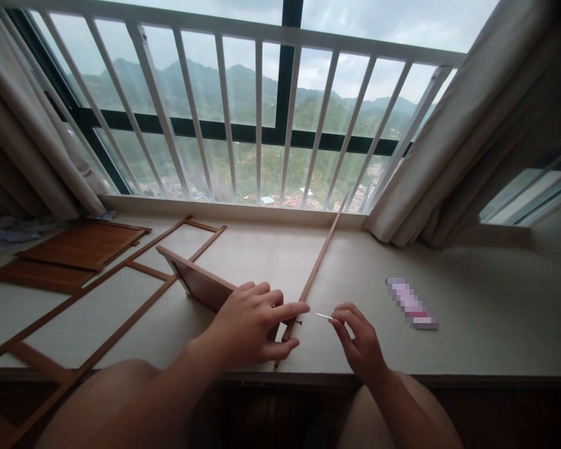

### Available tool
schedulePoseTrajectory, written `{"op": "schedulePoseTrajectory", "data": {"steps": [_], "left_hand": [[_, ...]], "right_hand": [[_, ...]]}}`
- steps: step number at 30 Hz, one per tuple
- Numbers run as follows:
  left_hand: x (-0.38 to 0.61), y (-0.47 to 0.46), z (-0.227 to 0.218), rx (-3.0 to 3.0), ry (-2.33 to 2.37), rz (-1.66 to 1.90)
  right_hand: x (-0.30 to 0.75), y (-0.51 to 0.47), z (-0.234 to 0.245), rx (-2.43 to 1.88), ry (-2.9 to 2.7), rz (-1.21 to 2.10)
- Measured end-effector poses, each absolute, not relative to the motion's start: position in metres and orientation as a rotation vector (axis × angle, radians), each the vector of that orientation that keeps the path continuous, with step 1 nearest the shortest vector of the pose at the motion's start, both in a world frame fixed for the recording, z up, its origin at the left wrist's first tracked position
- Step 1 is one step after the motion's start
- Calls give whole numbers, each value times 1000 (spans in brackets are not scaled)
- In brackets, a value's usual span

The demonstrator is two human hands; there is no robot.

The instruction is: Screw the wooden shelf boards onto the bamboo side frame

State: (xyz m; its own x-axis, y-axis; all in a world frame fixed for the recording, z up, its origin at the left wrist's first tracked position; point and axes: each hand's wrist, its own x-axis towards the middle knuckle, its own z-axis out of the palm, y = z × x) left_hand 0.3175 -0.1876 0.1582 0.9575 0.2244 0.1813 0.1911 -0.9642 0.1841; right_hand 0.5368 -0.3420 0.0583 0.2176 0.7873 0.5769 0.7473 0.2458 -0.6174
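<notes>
My left hand [247,324] wraps over the near end of a brown wooden panel [206,284], which stands on edge. Its thumb and index finger reach around the near end of a long, thin wooden strip [318,262] that meets the panel there. A small screw [299,322] sticks out of the strip's right side, between those two fingers. Just to the right, my right hand [359,343] pinches a thin, silvery metal rod [323,316] between thumb and fingertips. The rod points left toward the screw, apart from it. The panel's end is partly hidden behind my left hand.
A ladder-like wooden frame [116,330] lies on the left of the pale sill top [243,249]. Flat wooden panels [84,246] are stacked behind it. A blurred pink packet [411,304] lies at right. White railing [257,125] and curtains [430,156] border the back.
</notes>
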Motion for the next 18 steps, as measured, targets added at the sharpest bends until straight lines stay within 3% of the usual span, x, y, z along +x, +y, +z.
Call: {"op": "schedulePoseTrajectory", "data": {"steps": [5,18], "left_hand": [[318,-188,158,2962,317,329],[317,-188,157,2967,301,359]], "right_hand": [[502,-356,74,-1363,-1465,-292],[505,-348,82,-1383,-1516,-292]]}}
